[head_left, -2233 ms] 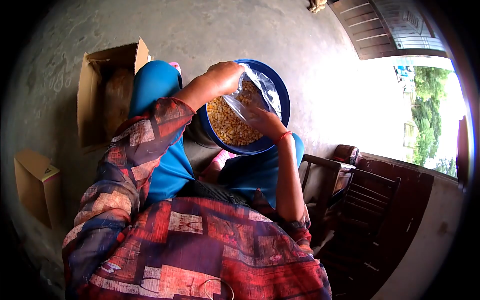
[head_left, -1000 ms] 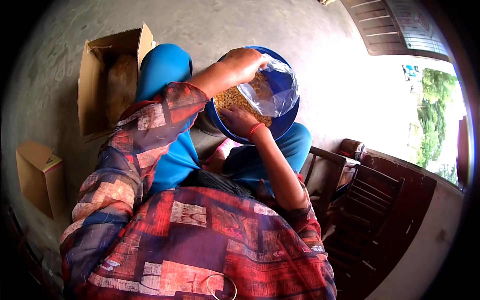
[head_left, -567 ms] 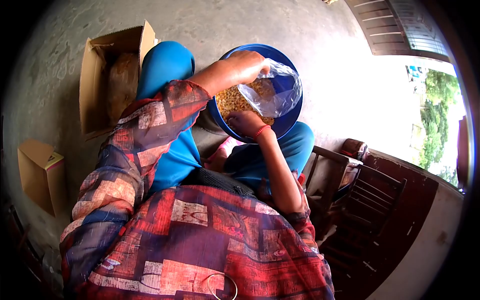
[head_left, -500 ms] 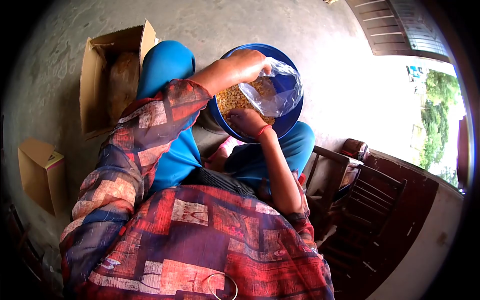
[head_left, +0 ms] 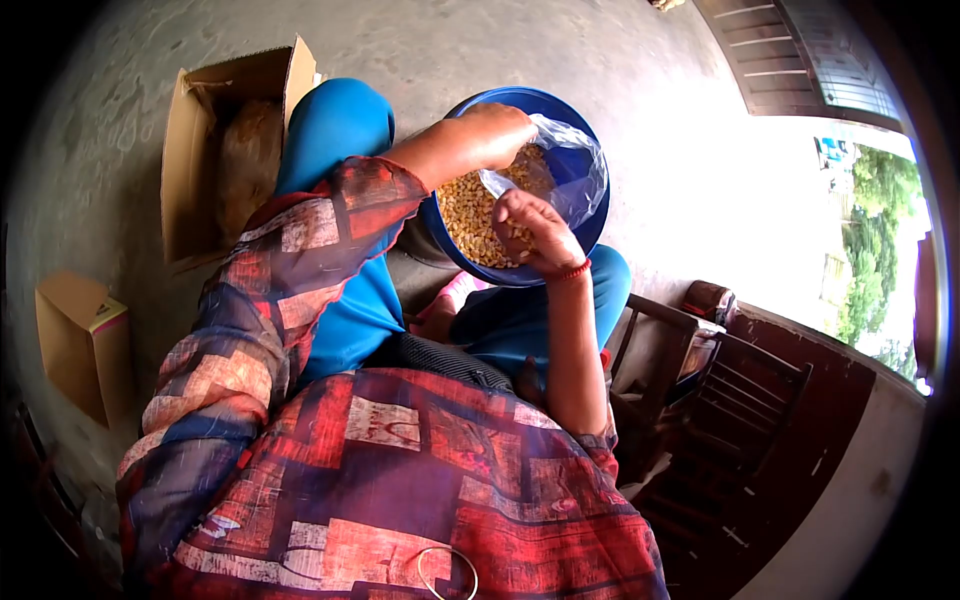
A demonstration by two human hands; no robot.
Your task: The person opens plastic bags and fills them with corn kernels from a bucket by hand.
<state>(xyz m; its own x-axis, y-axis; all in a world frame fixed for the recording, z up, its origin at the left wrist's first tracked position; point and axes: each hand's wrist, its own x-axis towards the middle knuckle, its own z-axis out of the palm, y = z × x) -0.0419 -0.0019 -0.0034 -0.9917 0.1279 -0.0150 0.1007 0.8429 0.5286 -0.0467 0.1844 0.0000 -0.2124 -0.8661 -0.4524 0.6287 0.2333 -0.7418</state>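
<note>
A round blue tub stands between my bent knees with a bed of yellow corn kernels in it. At its upper part my left hand is closed on the edge of a clear plastic bag, which sags over the tub's right side. My right hand, with a red band at the wrist, is raised above the kernels beside the bag. Its fingers are curled round a handful of kernels, some showing at the palm.
An open cardboard box with a brownish wrapped thing inside is left of my knee. A smaller carton sits lower left. Dark wooden furniture stands at right, and a bright doorway opens beyond.
My right hand has come up out of the kernels and moved right, towards the bag, with kernels in it. My left hand stays on the bag, nearly in place.
</note>
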